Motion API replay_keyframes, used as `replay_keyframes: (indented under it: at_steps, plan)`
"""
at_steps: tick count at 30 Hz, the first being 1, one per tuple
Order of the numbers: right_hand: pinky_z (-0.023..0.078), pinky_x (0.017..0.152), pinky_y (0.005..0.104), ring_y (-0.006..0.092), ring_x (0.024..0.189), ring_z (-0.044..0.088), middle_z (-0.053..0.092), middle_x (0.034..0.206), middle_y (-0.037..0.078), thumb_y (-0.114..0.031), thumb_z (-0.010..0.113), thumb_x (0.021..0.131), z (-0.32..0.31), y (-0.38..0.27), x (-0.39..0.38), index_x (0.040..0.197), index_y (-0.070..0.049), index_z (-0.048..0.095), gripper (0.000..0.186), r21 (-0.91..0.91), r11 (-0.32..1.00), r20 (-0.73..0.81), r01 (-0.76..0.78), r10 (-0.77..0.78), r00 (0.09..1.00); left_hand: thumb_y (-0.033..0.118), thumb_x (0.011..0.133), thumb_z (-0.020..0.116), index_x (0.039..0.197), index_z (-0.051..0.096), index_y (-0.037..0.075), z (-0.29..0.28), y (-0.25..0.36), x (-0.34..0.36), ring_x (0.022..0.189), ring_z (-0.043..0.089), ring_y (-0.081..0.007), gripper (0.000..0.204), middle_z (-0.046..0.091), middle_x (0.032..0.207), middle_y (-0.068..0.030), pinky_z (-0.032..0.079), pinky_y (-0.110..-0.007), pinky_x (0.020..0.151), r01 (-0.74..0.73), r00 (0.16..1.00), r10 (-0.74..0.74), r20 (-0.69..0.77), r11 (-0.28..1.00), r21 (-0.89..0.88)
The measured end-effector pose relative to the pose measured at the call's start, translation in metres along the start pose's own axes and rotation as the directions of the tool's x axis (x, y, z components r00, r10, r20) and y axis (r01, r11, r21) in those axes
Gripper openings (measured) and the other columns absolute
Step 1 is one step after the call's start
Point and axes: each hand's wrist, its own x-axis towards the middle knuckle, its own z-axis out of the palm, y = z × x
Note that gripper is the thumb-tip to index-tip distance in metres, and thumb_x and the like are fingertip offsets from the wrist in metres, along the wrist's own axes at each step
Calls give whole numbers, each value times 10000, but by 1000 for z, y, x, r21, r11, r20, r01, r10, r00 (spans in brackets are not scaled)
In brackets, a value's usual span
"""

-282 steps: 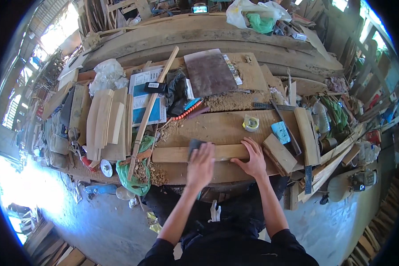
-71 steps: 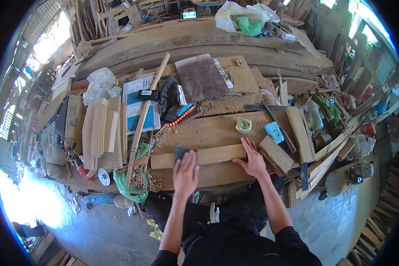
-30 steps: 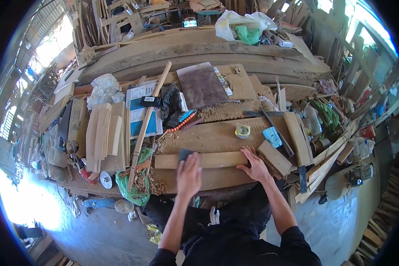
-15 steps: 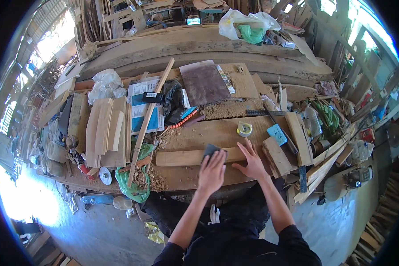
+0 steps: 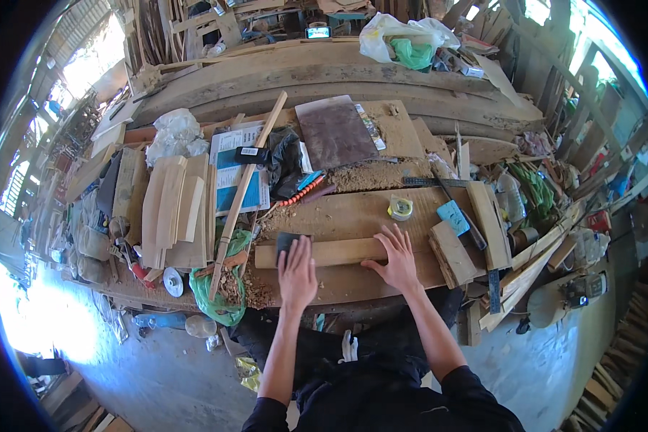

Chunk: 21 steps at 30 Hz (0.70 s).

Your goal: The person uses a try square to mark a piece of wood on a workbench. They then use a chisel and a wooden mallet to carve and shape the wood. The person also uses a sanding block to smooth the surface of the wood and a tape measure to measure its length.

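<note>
A narrow pale wooden board [image 5: 342, 252] lies crosswise on the bench in front of me. Near the board's left end, my left hand [image 5: 297, 279] presses a dark piece of sandpaper [image 5: 285, 240] down onto it, fingers over the sheet. My right hand [image 5: 399, 265] rests at the board's right end, fingers spread and thumb along its near side, holding nothing. Just behind that hand sits a round yellow tape measure [image 5: 400, 208].
A short wood block [image 5: 451, 253], a light blue box [image 5: 452, 217] and a black metal ruler [image 5: 493, 291] lie to the right. At left are stacked thin boards [image 5: 167, 209], a long slat [image 5: 246, 187], a green bag of shavings [image 5: 227, 306] and a cutting disc [image 5: 173, 281].
My left hand has slid the sandpaper leftward along the board, from near its middle to its left end. My right hand has shifted slightly left and down, still spread at the right end.
</note>
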Motion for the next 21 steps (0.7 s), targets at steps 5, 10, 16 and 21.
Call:
replay_keyframes:
  at_steps: [5, 10, 16, 21]
  plan:
    - [283, 1285, 584, 405, 1508, 435, 598, 1503, 117, -534, 869, 804, 2, 15, -1, 1426, -114, 613, 794, -7, 998, 0, 65, -65, 998, 225, 1094, 485, 1610, 466, 81, 34, 94, 1, 1547, 432, -252, 536, 473, 1667, -98, 247, -488, 1296, -188, 973, 207, 103, 969, -162]
    - [317, 1270, 581, 389, 1469, 478, 630, 1445, 112, -498, 898, 771, -10, 25, -13, 1411, -104, 623, 800, -9, 998, -13, 63, -63, 998, 236, 1093, 494, 1609, 473, 87, 27, 99, -8, 1552, 424, -242, 538, 473, 1668, -91, 252, -481, 1293, -202, 961, 236, 145, 955, -216]
    - [343, 1255, 577, 379, 1430, 519, 657, 1404, 104, -503, 897, 776, -15, 16, -13, 1383, -101, 645, 771, 25, 998, -83, 60, -58, 995, 243, 1096, 487, 1611, 478, 94, 1, 15, -22, 1562, 411, -254, 535, 473, 1671, -87, 238, -491, 1296, 17, 1000, -17, 11, 1000, -14]
    - [355, 1252, 554, 360, 1422, 529, 660, 1408, 104, -495, 899, 775, -19, 19, -5, 1379, -104, 648, 762, 27, 996, -44, 90, -88, 995, 230, 1095, 488, 1608, 479, 88, 18, 61, -4, 1565, 405, -264, 532, 454, 1683, -96, 245, -492, 1292, -83, 991, 91, 97, 993, -88]
